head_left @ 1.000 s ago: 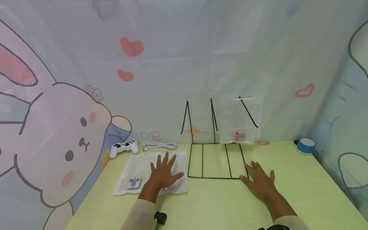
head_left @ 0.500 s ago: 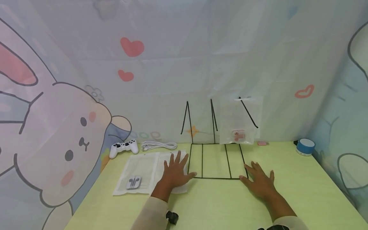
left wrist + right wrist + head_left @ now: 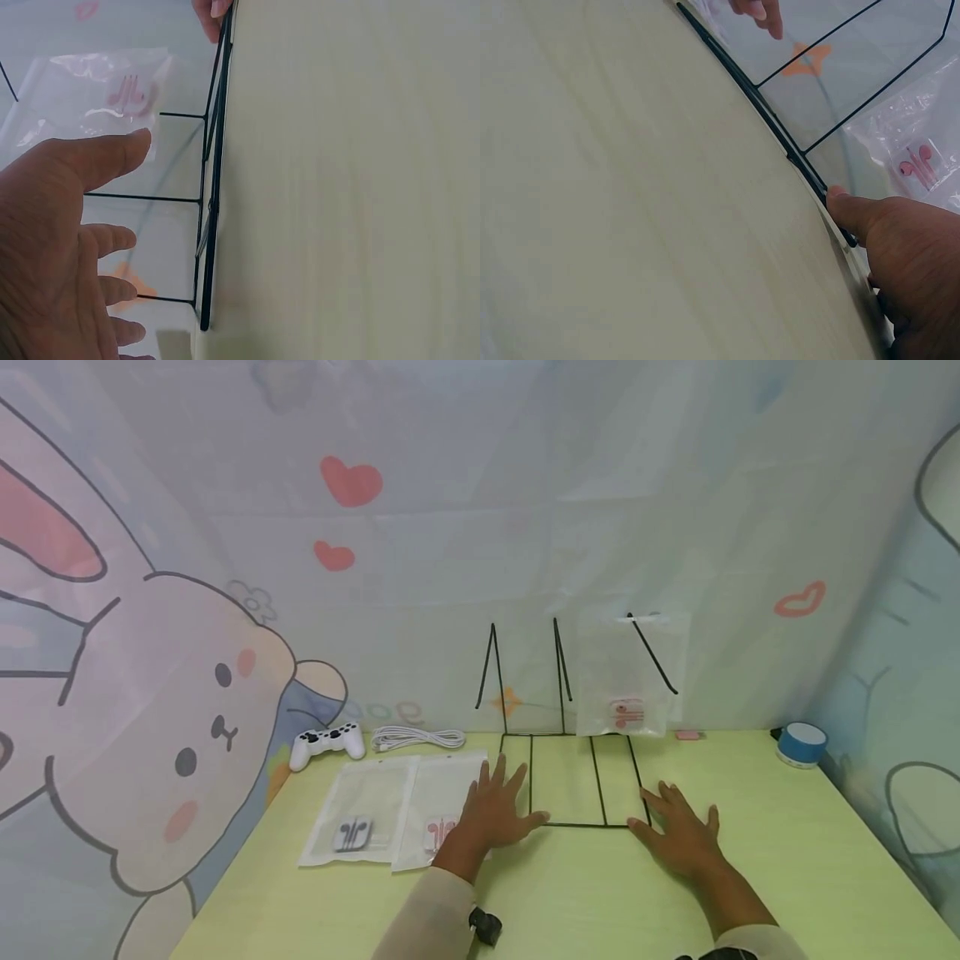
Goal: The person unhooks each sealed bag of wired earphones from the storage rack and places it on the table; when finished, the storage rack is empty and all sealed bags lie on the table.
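Observation:
A black wire display rack [image 3: 585, 826] stands at the back of the table, with upright hooks on its flat base. My left hand [image 3: 491, 814], fingers spread, is over the left part of the base, beside a clear pouch [image 3: 438, 793] with pink earphones. In the left wrist view its fingers look apart from the wires. My right hand [image 3: 681, 835] touches the base's front right corner with fingers loosely spread; its thumb [image 3: 851, 210] rests on the wire in the right wrist view. A pouch [image 3: 630, 668] of pink earphones hangs from the right hook.
Left of the pink pouch lies a similar pouch [image 3: 367, 797] with dark earphones. A white game controller [image 3: 327, 745] and a coiled white cable [image 3: 418, 738] sit behind them. A blue round speaker-like object [image 3: 802, 744] and a small pink item [image 3: 689, 736] are at the back right.
My left hand has slid right from the pouches to the rack's base, uncovering more of the pink earphones' pouch. My right hand and the rack have stayed in place.

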A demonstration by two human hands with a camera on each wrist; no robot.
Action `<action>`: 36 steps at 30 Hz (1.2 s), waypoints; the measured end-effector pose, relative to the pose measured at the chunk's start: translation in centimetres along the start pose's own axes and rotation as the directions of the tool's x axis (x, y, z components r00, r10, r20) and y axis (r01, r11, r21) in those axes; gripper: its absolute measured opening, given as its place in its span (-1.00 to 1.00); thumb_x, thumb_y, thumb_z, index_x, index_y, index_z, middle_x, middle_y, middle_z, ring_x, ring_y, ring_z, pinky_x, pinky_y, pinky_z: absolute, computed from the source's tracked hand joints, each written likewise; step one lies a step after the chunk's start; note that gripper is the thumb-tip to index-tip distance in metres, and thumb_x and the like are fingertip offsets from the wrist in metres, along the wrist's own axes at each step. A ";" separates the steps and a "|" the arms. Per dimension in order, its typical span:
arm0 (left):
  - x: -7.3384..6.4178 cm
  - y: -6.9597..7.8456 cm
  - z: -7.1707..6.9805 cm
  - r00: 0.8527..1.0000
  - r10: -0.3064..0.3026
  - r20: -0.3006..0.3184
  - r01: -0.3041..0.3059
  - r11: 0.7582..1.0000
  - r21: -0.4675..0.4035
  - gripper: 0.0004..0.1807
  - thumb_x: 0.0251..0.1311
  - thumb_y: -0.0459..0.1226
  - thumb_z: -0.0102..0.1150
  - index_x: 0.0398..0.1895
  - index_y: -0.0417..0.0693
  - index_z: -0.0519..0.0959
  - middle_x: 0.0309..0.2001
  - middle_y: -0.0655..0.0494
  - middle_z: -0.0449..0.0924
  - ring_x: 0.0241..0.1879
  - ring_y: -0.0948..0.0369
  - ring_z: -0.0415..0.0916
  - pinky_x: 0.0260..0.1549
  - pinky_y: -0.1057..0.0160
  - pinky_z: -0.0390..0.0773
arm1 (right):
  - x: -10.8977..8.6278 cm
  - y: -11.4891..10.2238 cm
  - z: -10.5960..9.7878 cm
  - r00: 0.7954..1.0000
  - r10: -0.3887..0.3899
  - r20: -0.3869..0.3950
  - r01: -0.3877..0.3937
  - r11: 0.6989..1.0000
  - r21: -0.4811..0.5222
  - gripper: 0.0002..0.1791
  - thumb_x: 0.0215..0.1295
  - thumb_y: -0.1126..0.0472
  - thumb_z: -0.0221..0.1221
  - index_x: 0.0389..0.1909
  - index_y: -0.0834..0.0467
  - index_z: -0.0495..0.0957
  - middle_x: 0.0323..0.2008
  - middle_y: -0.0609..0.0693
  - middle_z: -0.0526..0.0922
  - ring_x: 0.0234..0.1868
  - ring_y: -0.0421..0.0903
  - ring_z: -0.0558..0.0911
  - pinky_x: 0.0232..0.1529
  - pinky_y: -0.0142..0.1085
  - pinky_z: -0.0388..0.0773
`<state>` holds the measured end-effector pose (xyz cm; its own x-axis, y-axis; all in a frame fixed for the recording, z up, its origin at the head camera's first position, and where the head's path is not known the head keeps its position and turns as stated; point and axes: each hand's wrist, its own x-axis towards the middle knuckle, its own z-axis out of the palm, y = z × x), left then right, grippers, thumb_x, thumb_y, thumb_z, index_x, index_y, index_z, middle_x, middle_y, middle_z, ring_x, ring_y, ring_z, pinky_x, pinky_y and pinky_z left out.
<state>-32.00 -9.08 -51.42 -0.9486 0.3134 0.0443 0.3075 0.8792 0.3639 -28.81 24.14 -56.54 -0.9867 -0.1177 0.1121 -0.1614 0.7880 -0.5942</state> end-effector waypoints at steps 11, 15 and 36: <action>1.7 1.8 2.2 0.999 0.029 0.042 -0.029 1.000 -0.013 0.01 0.41 0.37 0.17 0.77 0.10 0.20 0.80 -0.23 -0.10 0.76 -0.38 -0.14 0.63 -0.39 0.17 | -0.1 -0.2 -0.3 1.000 -0.008 -0.009 0.008 1.000 0.001 -0.13 0.59 -0.33 0.14 0.66 0.16 0.33 0.71 0.42 0.10 0.73 0.50 0.00 0.45 0.71 -0.48; 1.9 2.0 2.6 0.998 0.013 0.054 -0.013 1.000 -0.011 0.01 0.40 0.37 0.19 0.76 0.10 0.21 0.80 -0.24 -0.09 0.76 -0.37 -0.15 0.63 -0.43 0.13 | 0.0 -0.1 0.0 1.000 0.001 -0.001 -0.001 1.000 0.004 -0.13 0.60 -0.35 0.13 0.67 0.14 0.32 0.72 0.40 0.09 0.74 0.48 -0.02 0.46 0.70 -0.50; 2.2 1.9 3.7 0.995 -0.026 0.098 0.025 1.000 0.011 -0.01 0.42 0.36 0.15 0.74 0.06 0.25 0.79 -0.31 -0.13 0.77 -0.40 -0.23 0.68 -0.42 -0.04 | -0.2 -0.3 -0.3 1.000 0.008 0.012 -0.008 1.000 0.012 -0.12 0.60 -0.34 0.13 0.67 0.14 0.31 0.72 0.41 0.08 0.74 0.48 -0.03 0.44 0.71 -0.51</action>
<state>-33.21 -5.43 -54.12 -0.9443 0.3241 -0.0565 0.2844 0.8906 0.3549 -28.59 24.10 -56.16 -0.9881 -0.1188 0.0973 -0.1535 0.7814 -0.6049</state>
